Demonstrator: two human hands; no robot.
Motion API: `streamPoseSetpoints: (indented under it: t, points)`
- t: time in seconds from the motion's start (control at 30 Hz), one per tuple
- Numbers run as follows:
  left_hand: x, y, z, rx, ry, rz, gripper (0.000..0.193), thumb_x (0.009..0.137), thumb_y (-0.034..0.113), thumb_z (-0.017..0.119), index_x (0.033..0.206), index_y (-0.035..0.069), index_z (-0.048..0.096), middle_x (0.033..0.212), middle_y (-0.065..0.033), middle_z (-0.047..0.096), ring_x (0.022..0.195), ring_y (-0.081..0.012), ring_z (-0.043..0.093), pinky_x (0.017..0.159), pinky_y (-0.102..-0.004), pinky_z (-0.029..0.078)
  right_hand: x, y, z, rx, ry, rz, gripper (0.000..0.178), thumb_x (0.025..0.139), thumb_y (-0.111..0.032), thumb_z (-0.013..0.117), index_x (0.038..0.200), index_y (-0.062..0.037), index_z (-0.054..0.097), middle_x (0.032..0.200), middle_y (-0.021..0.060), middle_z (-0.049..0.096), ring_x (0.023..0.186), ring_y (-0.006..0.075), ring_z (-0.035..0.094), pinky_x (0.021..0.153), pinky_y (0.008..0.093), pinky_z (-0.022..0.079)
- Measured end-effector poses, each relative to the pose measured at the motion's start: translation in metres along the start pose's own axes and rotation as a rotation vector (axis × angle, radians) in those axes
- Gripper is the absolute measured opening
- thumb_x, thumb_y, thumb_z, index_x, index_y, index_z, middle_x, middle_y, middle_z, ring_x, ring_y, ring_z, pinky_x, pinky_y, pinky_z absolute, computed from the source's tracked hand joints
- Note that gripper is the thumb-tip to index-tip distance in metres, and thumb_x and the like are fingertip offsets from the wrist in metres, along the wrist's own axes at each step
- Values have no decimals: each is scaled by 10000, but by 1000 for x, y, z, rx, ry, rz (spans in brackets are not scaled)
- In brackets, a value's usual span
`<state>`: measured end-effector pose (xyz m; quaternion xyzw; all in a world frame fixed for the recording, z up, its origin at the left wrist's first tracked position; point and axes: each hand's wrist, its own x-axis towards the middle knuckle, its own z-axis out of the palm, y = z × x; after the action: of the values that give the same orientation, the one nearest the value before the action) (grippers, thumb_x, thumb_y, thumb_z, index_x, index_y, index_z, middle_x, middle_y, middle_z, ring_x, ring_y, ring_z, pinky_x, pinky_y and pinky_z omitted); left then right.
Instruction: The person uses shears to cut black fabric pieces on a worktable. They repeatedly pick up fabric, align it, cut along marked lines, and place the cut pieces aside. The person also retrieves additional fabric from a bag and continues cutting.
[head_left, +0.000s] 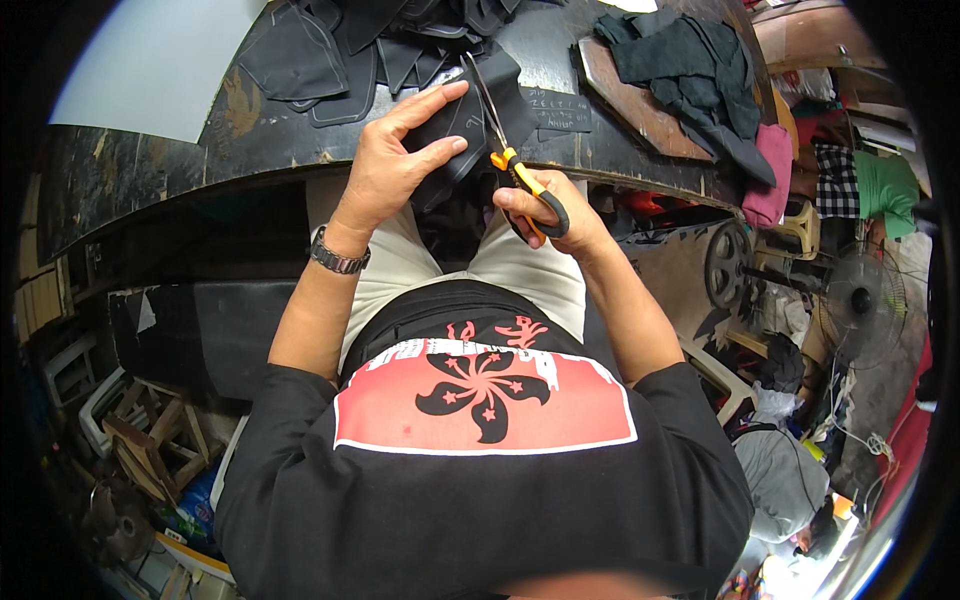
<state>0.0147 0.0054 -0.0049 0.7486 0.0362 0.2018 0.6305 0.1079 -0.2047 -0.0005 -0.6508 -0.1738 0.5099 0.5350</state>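
Scissor blades look shiny metal, handles smooth plastic.

"What's on my feed?"
"I see scissors, yellow-and-black handles nearest, steel blades pointing away and slightly left, alongside a flexible black piece."
"How does that piece look to me?"
"Thin, dark, pale-marked, held at the near edge of the table; whether it's cut, I can't tell."

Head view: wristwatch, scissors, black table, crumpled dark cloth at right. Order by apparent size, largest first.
1. Black table, running out of frame
2. Crumpled dark cloth
3. Scissors
4. Wristwatch
Apparent size only.
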Motion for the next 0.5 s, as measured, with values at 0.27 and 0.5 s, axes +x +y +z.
streamPoseSetpoints:
  t: [0.27,0.5]
  points:
    - [6,-5,-2,13,56,16,508,794,31,756,1286,32,631,1287,-111,640,1215,-192,564,1068,-309,388,1,-2,1,-34,153,-56,301,799,-254,824,776,-33,620,579,-10,547,434,42,479,380,205,351]
    - [-1,-3,-6,-182,175,-94,496,814,11,759,1292,40,627,1181,-45,638,1083,-120,582,979,-251,443,-2,-30,-32,-879,756,-530,352,746,-105,762,1063,-36,626,818,140,644,772,220,657,721,324,506]
